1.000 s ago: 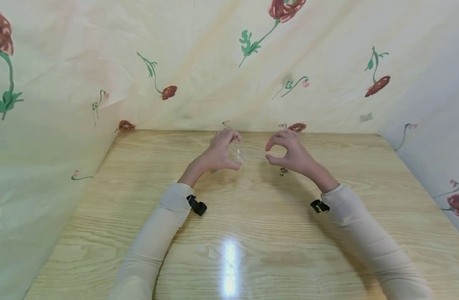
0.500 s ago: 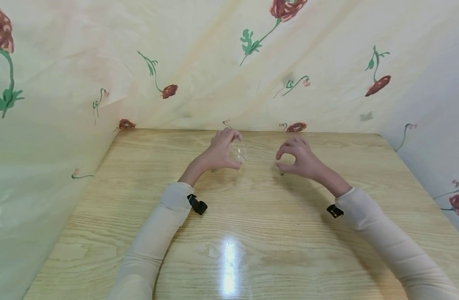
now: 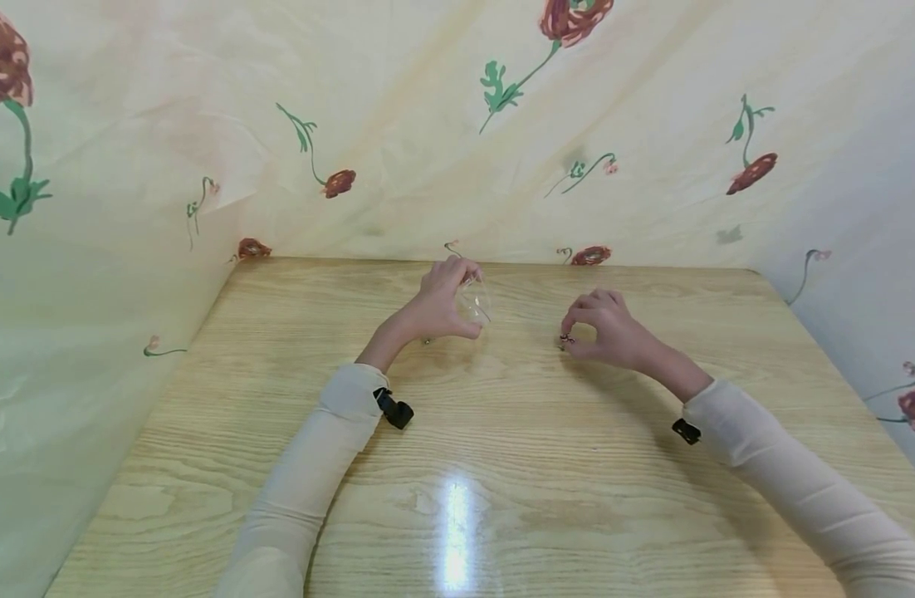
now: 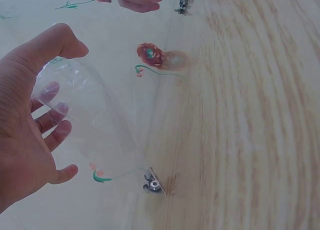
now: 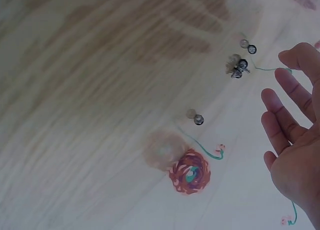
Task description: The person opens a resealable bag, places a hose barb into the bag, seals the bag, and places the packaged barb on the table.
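Observation:
My left hand (image 3: 444,297) holds up a clear plastic bag (image 4: 95,97), with the thumb at its upper edge and the other fingers showing through the film. Just below the bag's lower corner in the left wrist view is a small shiny metal piece (image 4: 152,184). My right hand (image 3: 610,332) is low over the table, thumb and fingers bent in a loose arc. Beside its fingertips lies a cluster of small metal pieces (image 5: 237,66), with a single round metal piece (image 5: 252,49) close by and another round piece (image 5: 199,119) farther off. The right fingers hold nothing.
The pale wooden table (image 3: 502,465) is glossy and reflects a bright light. A cream cloth with printed flowers (image 3: 398,149) hangs behind it and at both sides. Each forearm wears a black strap, the left strap (image 3: 393,409) and the right strap (image 3: 686,431).
My right hand has moved right, away from the bag, and down toward the metal pieces. My left hand and the bag have hardly moved.

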The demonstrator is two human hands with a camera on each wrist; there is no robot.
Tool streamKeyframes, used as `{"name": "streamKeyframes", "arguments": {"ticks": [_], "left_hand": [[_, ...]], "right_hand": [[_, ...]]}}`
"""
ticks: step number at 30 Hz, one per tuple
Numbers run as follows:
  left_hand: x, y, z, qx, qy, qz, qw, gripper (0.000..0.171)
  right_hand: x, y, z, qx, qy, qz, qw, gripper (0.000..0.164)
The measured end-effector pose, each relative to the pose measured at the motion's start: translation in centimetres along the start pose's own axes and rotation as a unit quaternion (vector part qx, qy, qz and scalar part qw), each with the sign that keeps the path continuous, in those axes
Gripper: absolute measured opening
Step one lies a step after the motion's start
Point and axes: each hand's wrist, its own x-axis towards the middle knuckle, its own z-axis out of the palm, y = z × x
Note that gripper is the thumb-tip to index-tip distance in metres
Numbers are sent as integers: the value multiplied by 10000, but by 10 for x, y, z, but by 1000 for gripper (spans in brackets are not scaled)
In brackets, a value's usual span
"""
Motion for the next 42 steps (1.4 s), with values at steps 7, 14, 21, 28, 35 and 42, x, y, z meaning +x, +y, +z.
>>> {"name": "streamKeyframes", "arguments": {"ticks": [7, 14, 21, 28, 35, 42], "left_hand": [[0, 0, 0, 37, -17, 33, 10000, 66], [0, -1, 0, 32, -6, 38, 10000, 66], [-1, 0, 0, 42, -26, 15, 10000, 66], [-2, 1, 0, 38, -44, -10, 10000, 65], [-2, 1, -1, 45, -63, -7, 10000, 65], [-2, 0, -1, 24, -51, 9, 10000, 67]], "right_hand": [[-5, 3, 6, 41, -166, 40, 9998, 13], [-5, 4, 10, -96, -165, -168, 9997, 15], [-5, 3, 12, -179, -335, -64, 9993, 14], [-6, 2, 12, -224, -407, -47, 9989, 13], [-6, 2, 13, -251, -350, -153, 9990, 13], [-5, 3, 14, -291, -361, -180, 9988, 12]]}}
